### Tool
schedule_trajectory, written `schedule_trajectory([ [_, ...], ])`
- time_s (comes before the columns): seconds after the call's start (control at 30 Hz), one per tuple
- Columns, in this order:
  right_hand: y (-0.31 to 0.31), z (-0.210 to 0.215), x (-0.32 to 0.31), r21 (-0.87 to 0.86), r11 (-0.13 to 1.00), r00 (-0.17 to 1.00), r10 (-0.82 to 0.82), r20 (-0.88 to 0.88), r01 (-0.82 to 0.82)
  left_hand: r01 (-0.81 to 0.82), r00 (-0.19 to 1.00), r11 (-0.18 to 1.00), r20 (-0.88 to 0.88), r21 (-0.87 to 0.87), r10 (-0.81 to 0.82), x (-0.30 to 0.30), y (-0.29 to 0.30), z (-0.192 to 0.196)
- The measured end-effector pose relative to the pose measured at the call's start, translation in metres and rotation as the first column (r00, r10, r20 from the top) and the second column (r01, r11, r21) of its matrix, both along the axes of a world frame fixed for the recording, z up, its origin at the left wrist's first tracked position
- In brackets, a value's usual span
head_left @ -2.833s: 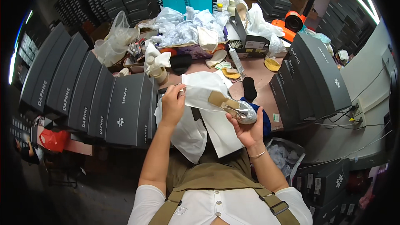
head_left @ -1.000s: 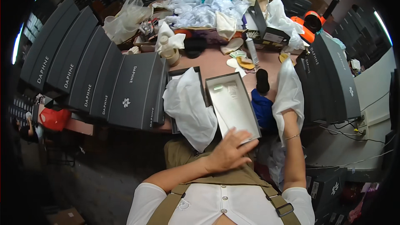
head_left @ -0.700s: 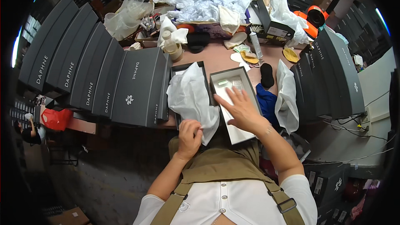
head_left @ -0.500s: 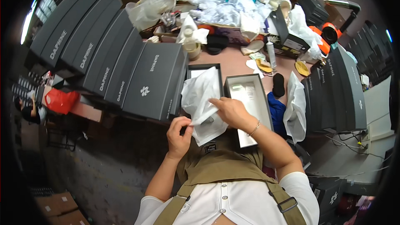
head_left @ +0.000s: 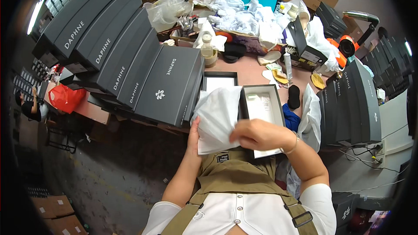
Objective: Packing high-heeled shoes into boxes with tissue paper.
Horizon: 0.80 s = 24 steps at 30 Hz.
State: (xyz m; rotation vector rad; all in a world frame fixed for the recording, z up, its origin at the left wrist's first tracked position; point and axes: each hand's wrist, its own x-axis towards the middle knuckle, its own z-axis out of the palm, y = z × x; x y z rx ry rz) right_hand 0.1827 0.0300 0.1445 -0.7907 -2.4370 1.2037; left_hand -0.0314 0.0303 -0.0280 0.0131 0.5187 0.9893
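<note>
1. Tissue paper (head_left: pixel 217 119), a white crumpled sheet, is pinched by both hands at the near edge of the table (head_left: pixel 250 72), over the person's lap.
2. Left hand (head_left: pixel 193 135) grips the sheet's lower left edge, fingers curled behind the paper and thumb in front.
3. Right hand (head_left: pixel 260 134) closes its fingers on the sheet's lower right corner, knuckles up, a thin bracelet (head_left: pixel 292 144) at the wrist.
4. Just right of the paper lies an open shoe box (head_left: pixel 262 109) with a white inside, its near end under the right hand.
5. Behind the paper a box lid (head_left: pixel 220 80) rests flat on the table.
6. A row of long dark boxes (head_left: pixel 126 69) leans along the table's left edge; another row (head_left: pixel 355 100) stands along the right edge.
7. A loose white sheet (head_left: pixel 310 113) and a blue cloth (head_left: pixel 290 119) sit right of the open box.
8. Piles of white paper (head_left: pixel 244 17) fill the far edge.
</note>
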Motion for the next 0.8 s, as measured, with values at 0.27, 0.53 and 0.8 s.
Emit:
schedule_trajectory([
  [0.27,-0.033,-0.115,0.064,-0.850,0.486,0.734,-0.651,-0.196,0.204,0.183,0.892,0.826,-0.444,0.533,0.088,0.047,-0.034,0.053],
  [0.53,-0.129,-0.101,0.132,-0.846,0.381,-0.093,-0.892,-0.443,0.372,0.927,0.339,-0.187,-0.939,0.324,0.052,0.121,0.024,0.067],
  [0.8,-0.188,-0.097,0.184,-0.607,0.112,-0.212,-0.875,-0.436,0.787,0.834,0.323,-0.462,-0.410,-0.304,0.853,0.203,0.053,-0.047],
])
